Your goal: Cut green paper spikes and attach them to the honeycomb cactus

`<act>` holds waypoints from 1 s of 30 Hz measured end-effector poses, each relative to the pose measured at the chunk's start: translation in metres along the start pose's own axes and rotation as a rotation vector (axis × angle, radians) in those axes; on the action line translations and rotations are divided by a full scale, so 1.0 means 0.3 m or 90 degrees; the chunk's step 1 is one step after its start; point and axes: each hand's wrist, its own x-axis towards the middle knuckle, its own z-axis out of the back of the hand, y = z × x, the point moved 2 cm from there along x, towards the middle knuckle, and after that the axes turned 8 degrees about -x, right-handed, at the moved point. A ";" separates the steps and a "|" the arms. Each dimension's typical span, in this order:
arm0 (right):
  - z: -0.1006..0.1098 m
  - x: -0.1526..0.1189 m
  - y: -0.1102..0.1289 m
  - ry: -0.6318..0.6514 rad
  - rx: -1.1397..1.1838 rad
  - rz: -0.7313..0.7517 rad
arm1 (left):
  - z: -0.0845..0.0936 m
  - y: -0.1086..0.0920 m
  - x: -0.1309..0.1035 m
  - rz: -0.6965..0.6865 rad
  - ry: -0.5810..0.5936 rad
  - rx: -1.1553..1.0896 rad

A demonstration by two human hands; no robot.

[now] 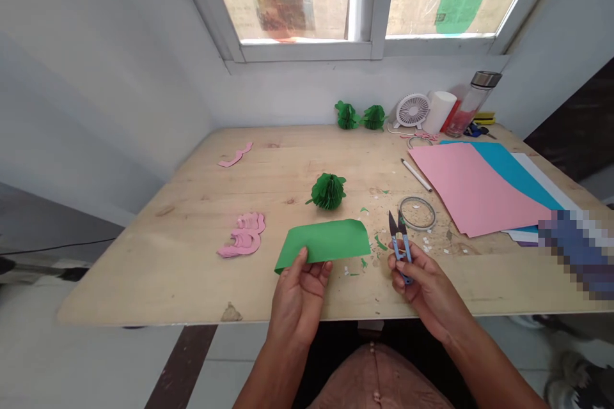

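Note:
A strip of green paper (326,239) is pinched between the thumb and fingers of my left hand (300,287), just above the table's front part. Its left end curls under, so it looks folded or rolled over. In my right hand (422,281) is a pair of blue-handled thread snips (401,246), blades apart and pointing away from me. The blades are to the right of the paper and do not touch it. Beyond the paper sits a green pleated paper turtle-like figure (329,192). Small green scraps (380,243) lie between my hands.
Pink wavy paper cutouts (247,236) lie on the wooden table (192,281) at left. A tape roll (417,213), a white pen (416,175) and pink sheets (474,185) are at right. Along the wall stand a small fan (412,110), two green paper figures (374,117) and a bottle (472,105).

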 end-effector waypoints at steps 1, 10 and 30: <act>-0.005 -0.004 -0.009 -0.011 0.006 -0.005 | -0.006 0.002 0.001 -0.002 -0.001 -0.002; -0.065 -0.038 -0.087 -0.058 0.064 -0.066 | -0.051 0.035 0.009 -0.008 -0.010 -0.027; -0.138 -0.022 -0.095 -0.028 0.026 -0.091 | -0.059 0.058 0.020 0.008 -0.011 -0.038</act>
